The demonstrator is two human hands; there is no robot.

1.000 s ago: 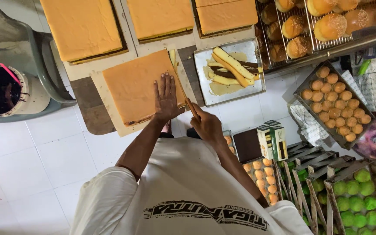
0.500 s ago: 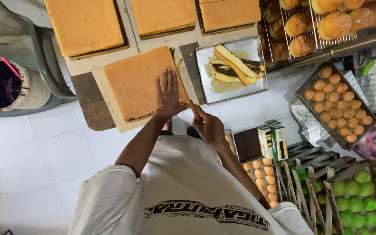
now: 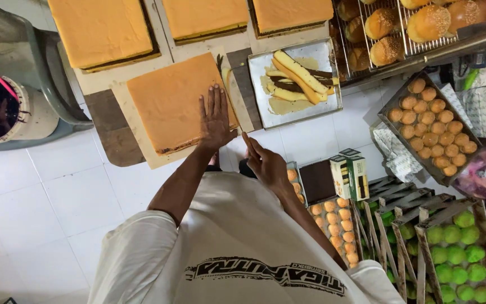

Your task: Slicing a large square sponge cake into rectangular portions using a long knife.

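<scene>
My left hand [image 3: 216, 117] lies flat, fingers spread, on the right part of an orange sheet cake [image 3: 170, 101]. The cake rests on pale paper over a brown board [image 3: 113, 141]. Just off the cake's near right corner, my right hand [image 3: 266, 164] is closed around a knife [image 3: 247, 141]. Its thin blade points toward the cake's right edge and is hard to make out.
A metal tray [image 3: 322, 56] of cake trimmings sits right of the cake. Three more sheet cakes [image 3: 99, 28] lie beyond it. Also here are buns on a wire rack [image 3: 400, 28], a tray of small round cakes [image 3: 431, 126], boxes [image 3: 351, 175], crates of green cakes [image 3: 457, 253] and a white bucket [image 3: 7, 110] at the left.
Almost nothing: my left hand stays flat on the cake and my right hand keeps hold of the knife at the near right corner, shifting only slightly.
</scene>
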